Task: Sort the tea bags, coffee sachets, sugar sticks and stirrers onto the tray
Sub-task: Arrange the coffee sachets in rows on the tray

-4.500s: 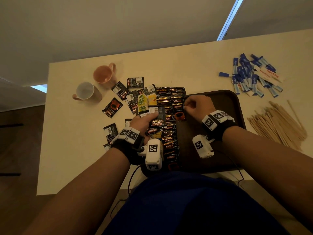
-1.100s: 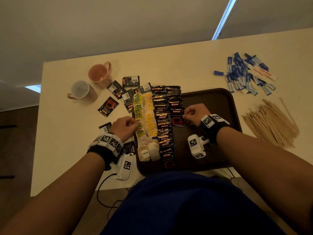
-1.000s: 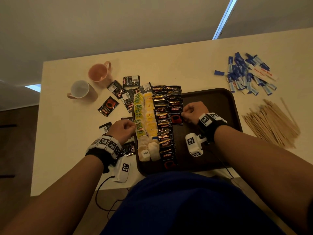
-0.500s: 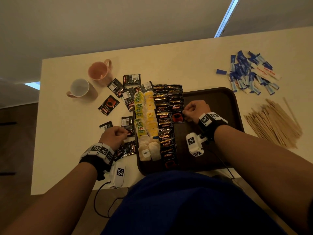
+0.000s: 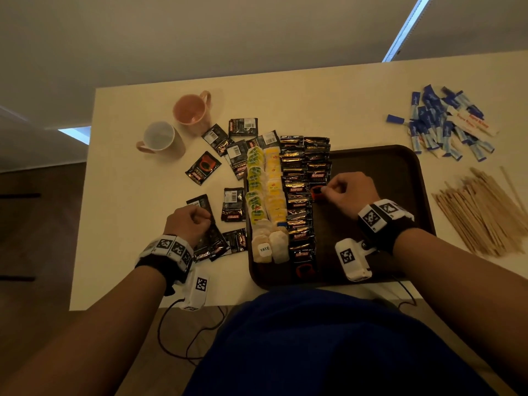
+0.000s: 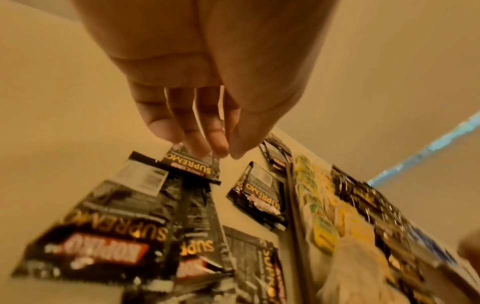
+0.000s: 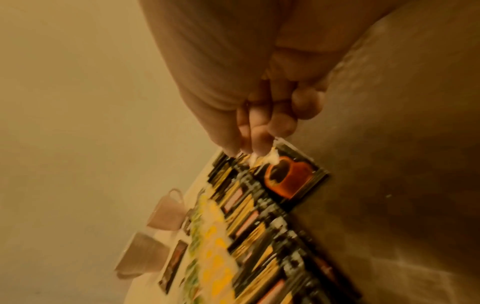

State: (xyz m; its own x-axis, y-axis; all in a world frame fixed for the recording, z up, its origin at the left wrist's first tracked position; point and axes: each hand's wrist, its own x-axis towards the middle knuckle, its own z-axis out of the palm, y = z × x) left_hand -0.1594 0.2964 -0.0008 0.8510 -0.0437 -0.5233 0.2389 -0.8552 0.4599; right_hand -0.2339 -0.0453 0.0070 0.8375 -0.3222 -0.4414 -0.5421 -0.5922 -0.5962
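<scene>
A dark brown tray (image 5: 371,167) holds rows of green and yellow tea bags (image 5: 263,190) and black-and-gold coffee sachets (image 5: 297,195). On the tray, my right hand (image 5: 325,190) pinches the corner of a sachet printed with a red cup (image 7: 288,179); thumb and fingers (image 7: 257,152) meet on its edge. Left of the tray, my left hand (image 5: 205,221) is curled over loose black sachets (image 5: 234,204). In the left wrist view its fingertips (image 6: 221,150) pinch the edge of a Supremo sachet (image 6: 192,166). Blue sugar sticks (image 5: 440,130) and wooden stirrers (image 5: 483,212) lie right of the tray.
A pink mug (image 5: 191,110) and a white mug (image 5: 158,137) stand at the table's back left. More black sachets (image 5: 243,127) are scattered between the mugs and the tray. The table's front edge runs close under both wrists. A cable hangs off it.
My left hand has moved left, off the tea bag rows and onto the loose sachets on the table. The right hand has stayed at the red-cup sachet.
</scene>
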